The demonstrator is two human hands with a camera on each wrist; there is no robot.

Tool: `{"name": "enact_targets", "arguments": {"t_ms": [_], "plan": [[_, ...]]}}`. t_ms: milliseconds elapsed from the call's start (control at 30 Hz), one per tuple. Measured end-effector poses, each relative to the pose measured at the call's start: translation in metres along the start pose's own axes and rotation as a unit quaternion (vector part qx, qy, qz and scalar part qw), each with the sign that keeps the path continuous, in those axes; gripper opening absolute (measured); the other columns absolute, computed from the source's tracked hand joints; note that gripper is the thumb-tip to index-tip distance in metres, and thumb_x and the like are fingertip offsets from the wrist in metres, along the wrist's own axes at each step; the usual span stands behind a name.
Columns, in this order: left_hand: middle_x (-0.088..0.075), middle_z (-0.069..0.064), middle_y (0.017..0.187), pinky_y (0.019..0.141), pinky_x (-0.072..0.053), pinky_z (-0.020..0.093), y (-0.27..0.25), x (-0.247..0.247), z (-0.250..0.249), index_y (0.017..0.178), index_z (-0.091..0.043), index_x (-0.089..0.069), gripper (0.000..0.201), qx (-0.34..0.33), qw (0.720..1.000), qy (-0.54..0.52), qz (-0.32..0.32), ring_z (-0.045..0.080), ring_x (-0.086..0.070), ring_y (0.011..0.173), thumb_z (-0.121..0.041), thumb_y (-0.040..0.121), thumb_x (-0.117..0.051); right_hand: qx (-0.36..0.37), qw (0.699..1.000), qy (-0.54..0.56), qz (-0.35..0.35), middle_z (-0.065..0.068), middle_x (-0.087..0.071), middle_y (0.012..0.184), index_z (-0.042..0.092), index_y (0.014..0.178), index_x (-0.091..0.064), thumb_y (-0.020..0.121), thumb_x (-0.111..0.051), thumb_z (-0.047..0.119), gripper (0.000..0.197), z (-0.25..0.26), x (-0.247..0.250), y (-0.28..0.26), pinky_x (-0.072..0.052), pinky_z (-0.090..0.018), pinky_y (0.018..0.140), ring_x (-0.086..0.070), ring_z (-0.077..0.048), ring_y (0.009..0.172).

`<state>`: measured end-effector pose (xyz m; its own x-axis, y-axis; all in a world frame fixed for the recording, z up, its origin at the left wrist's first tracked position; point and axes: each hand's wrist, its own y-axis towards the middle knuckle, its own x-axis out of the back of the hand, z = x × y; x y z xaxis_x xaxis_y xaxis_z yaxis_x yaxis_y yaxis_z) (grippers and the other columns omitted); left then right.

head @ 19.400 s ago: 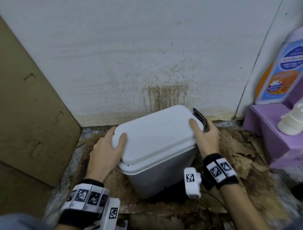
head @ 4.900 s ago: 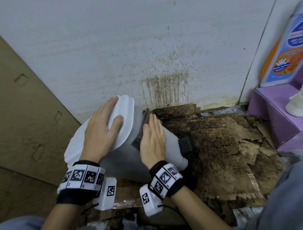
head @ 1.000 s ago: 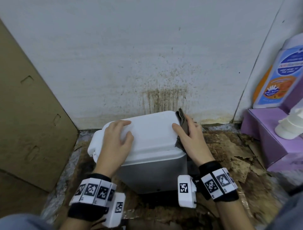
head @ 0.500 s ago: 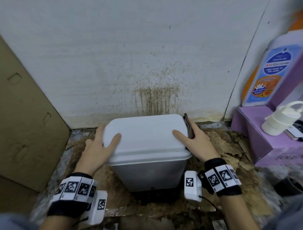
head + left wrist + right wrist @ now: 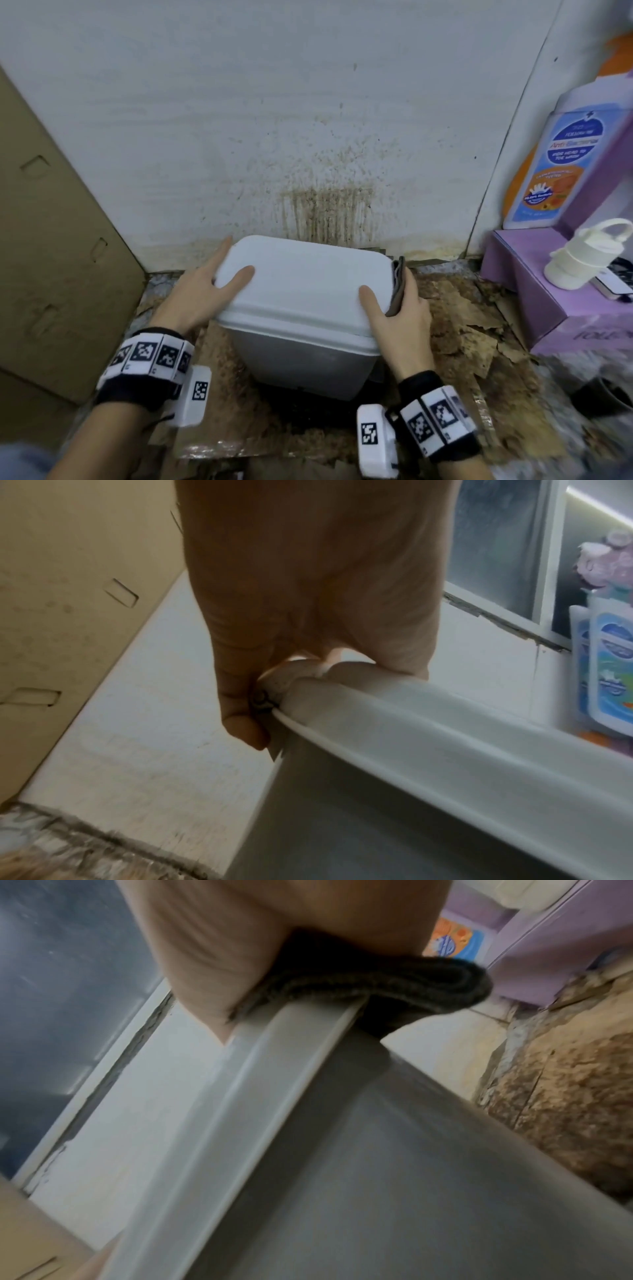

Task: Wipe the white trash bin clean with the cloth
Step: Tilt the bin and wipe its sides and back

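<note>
The white trash bin [image 5: 301,291] stands upright against the stained wall, lid closed. My left hand [image 5: 205,294] grips the lid's left edge, thumb on top and fingers along the side. In the left wrist view the fingers [image 5: 240,710] curl round the lid's corner [image 5: 308,685]. My right hand [image 5: 400,318] clasps the lid's right edge with its thumb on top. It holds the folded dark cloth [image 5: 398,284] against that side. The right wrist view shows the cloth [image 5: 377,980] squeezed between palm and lid rim [image 5: 291,1047].
A large cardboard panel [image 5: 51,240] leans at the left. A purple box [image 5: 548,291] at the right carries a white jar [image 5: 582,257] and a tall bottle [image 5: 555,164]. Torn dirty cardboard [image 5: 462,335] covers the floor. A dark round object [image 5: 603,397] sits at lower right.
The bin has been turned to sit square to the wall. My left hand slid from the lid's top to its left edge. The right hand kept the cloth on the right side.
</note>
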<state>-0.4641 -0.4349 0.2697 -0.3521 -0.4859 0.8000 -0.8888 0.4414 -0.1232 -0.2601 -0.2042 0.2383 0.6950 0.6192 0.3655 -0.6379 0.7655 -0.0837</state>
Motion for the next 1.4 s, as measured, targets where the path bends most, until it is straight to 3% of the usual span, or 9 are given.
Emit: {"name": "enact_targets", "arguments": {"t_ms": [100, 333, 567, 733, 800, 967, 1100, 1200, 1400], "plan": [[-0.036, 0.002, 0.164, 0.106, -0.037, 0.046, 0.011, 0.003, 0.007, 0.156, -0.058, -0.007, 0.081, -0.008, 1.000, -0.011, 0.015, 0.034, -0.041, 0.144, -0.081, 0.088, -0.045, -0.003, 1.000, -0.013, -0.020, 0.003, -0.026, 0.121, 0.036, 0.160, -0.009, 0.092, -0.061, 0.056, 0.089, 0.000, -0.015, -0.015, -0.031, -0.036, 0.099, -0.024, -0.022, 0.136], [-0.032, 0.003, 0.165, 0.115, -0.033, 0.056, 0.011, -0.018, 0.005, 0.160, -0.043, -0.018, 0.090, 0.016, 0.992, -0.109, -0.061, 0.033, -0.034, 0.148, -0.083, 0.085, -0.047, 0.003, 1.000, -0.008, 0.009, 0.004, -0.024, 0.121, 0.037, 0.161, -0.004, 0.095, -0.056, 0.055, 0.086, 0.002, -0.013, 0.001, -0.025, -0.033, 0.097, -0.021, -0.019, 0.136], [-0.016, 0.022, 0.163, 0.117, -0.024, 0.059, -0.015, -0.044, -0.017, 0.161, -0.012, -0.002, 0.111, 0.136, 0.963, -0.159, -0.171, 0.041, -0.016, 0.150, -0.073, 0.087, -0.058, 0.013, 0.994, -0.027, 0.108, -0.004, -0.023, 0.159, 0.043, 0.159, -0.011, 0.096, -0.046, 0.065, 0.075, 0.009, 0.005, 0.047, -0.024, -0.053, 0.117, -0.010, -0.025, 0.153], [-0.005, 0.024, 0.164, 0.116, -0.030, 0.054, -0.047, -0.077, -0.043, 0.159, -0.014, 0.020, 0.127, 0.199, 0.936, -0.240, -0.161, 0.044, -0.023, 0.147, -0.078, 0.082, -0.058, 0.067, 0.977, -0.065, 0.192, 0.004, -0.043, 0.152, 0.050, 0.152, -0.028, 0.078, -0.053, 0.086, 0.086, 0.012, 0.013, 0.081, -0.037, -0.057, 0.114, -0.035, -0.024, 0.145], [-0.001, 0.020, 0.167, 0.114, -0.031, 0.049, -0.057, -0.084, -0.053, 0.157, -0.014, 0.026, 0.128, 0.217, 0.924, -0.276, -0.151, 0.040, -0.027, 0.147, -0.075, 0.083, -0.058, 0.081, 0.970, -0.066, 0.217, 0.008, -0.045, 0.152, 0.043, 0.153, -0.031, 0.082, -0.060, 0.077, 0.083, 0.017, 0.016, 0.088, -0.043, -0.051, 0.111, -0.046, -0.020, 0.138], [-0.037, -0.001, 0.155, 0.109, -0.037, 0.030, -0.071, -0.094, -0.071, 0.159, -0.016, 0.018, 0.111, 0.119, 0.897, -0.376, -0.200, 0.014, -0.042, 0.132, -0.038, 0.094, -0.069, 0.089, 0.965, -0.033, 0.246, 0.014, -0.057, 0.138, 0.043, 0.146, -0.042, 0.089, -0.065, 0.057, 0.063, 0.016, 0.020, 0.093, -0.056, -0.030, 0.089, -0.063, -0.006, 0.112], [-0.040, -0.005, 0.154, 0.116, -0.040, 0.043, -0.069, -0.096, -0.071, 0.160, -0.023, 0.014, 0.109, 0.098, 0.870, -0.433, -0.216, 0.015, -0.047, 0.134, -0.030, 0.093, -0.072, 0.102, 0.965, -0.009, 0.240, 0.020, -0.057, 0.135, 0.042, 0.144, -0.047, 0.090, -0.065, 0.053, 0.058, 0.013, 0.020, 0.089, -0.053, -0.020, 0.083, -0.061, 0.002, 0.112], [-0.043, -0.008, 0.152, 0.110, -0.046, 0.039, -0.067, -0.098, -0.062, 0.158, -0.036, -0.001, 0.100, 0.066, 0.861, -0.449, -0.230, 0.009, -0.052, 0.129, -0.029, 0.091, -0.075, 0.117, 0.967, 0.006, 0.226, 0.022, -0.056, 0.134, 0.041, 0.144, -0.048, 0.092, -0.066, 0.051, 0.056, 0.013, 0.019, 0.084, -0.053, -0.016, 0.080, -0.058, 0.004, 0.116], [-0.050, -0.009, 0.147, 0.106, -0.049, 0.041, -0.057, -0.091, -0.049, 0.156, -0.036, -0.017, 0.088, 0.032, 0.870, -0.438, -0.222, 0.010, -0.055, 0.128, -0.035, 0.090, -0.075, 0.105, 0.981, 0.036, 0.162, 0.017, -0.054, 0.140, 0.053, 0.138, -0.048, 0.078, -0.064, 0.076, 0.066, -0.006, 0.012, 0.063, -0.049, -0.050, 0.106, -0.051, -0.013, 0.131]]}}
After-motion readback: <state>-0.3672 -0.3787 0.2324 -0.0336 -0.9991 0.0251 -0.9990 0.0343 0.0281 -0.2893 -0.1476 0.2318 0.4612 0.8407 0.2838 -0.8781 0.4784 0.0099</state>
